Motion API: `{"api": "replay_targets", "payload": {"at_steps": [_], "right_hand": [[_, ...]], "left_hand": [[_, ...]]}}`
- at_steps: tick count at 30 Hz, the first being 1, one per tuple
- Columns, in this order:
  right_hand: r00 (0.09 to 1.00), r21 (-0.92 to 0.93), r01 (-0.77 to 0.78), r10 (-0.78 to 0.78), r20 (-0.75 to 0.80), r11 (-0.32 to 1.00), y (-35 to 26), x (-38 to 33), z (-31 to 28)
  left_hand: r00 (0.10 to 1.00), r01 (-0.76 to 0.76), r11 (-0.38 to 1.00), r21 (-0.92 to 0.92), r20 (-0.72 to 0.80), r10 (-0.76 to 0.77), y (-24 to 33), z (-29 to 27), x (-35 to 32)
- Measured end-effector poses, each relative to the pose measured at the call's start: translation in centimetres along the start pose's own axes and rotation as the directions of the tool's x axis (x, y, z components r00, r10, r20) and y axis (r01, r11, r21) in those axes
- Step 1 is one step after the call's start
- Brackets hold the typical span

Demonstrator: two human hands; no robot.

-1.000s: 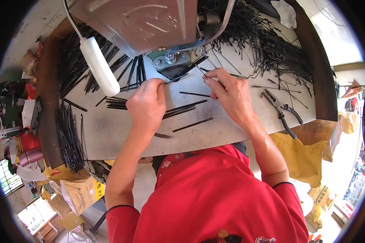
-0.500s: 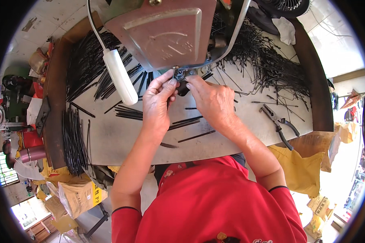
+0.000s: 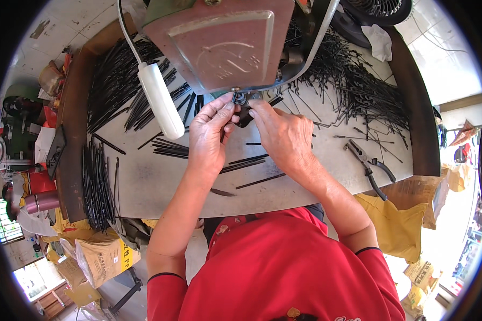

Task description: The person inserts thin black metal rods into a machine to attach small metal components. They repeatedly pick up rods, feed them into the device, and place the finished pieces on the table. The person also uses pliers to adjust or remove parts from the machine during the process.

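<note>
My left hand (image 3: 210, 138) is closed in a pinch under the lower edge of a large reddish-brown machine head (image 3: 225, 51). Its thumb and fingertips press together beside a small metal fitting (image 3: 240, 99); whatever they hold is too small to make out. Just across from it, my right hand (image 3: 285, 136) has its fingers curled in at the same spot, next to a dark part (image 3: 245, 116) of the machine. Its fingertips are partly hidden, and any piece in them does not show. Several thin black rods (image 3: 170, 148) lie on the metal tabletop (image 3: 160, 184) near my wrists.
A white lamp bar (image 3: 160, 101) hangs left of my left hand. Piles of black rods (image 3: 120, 80) cover the left side; a tangle of thinner bent rods (image 3: 359, 88) fills the far right. Pliers (image 3: 365, 160) lie near the right edge, which has a raised brown wall (image 3: 420, 107).
The machine head appears slightly farther right in the picture, with a small shift of the whole view. Both hands keep nearly the same place and pose.
</note>
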State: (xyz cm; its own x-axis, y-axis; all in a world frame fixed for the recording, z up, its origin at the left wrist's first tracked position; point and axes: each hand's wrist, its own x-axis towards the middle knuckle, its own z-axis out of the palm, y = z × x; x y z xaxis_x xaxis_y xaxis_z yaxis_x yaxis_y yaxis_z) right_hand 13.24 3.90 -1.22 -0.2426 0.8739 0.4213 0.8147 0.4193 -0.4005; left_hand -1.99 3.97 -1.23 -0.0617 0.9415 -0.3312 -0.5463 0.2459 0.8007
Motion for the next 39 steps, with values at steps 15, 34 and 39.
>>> {"api": "replay_targets", "payload": {"at_steps": [15, 34, 39], "right_hand": [[1.000, 0.024, 0.009, -0.009, 0.007, 1.000, -0.2, 0.3, 0.2], [0.996, 0.226, -0.053, 0.035, 0.081, 0.973, 0.4, 1.1, 0.1], [0.987, 0.277, -0.024, -0.021, 0.158, 0.960, 0.0, 0.3, -1.3]], "left_hand": [[0.999, -0.037, 0.998, 0.047, -0.010, 0.037, 0.0, 0.3, 0.2], [0.952, -0.307, 0.824, 0.475, 0.135, 0.276, 0.7, -0.5, 0.5], [0.963, 0.026, 0.930, 0.365, 0.241, -0.121, 2.8, -0.7, -1.1]]}}
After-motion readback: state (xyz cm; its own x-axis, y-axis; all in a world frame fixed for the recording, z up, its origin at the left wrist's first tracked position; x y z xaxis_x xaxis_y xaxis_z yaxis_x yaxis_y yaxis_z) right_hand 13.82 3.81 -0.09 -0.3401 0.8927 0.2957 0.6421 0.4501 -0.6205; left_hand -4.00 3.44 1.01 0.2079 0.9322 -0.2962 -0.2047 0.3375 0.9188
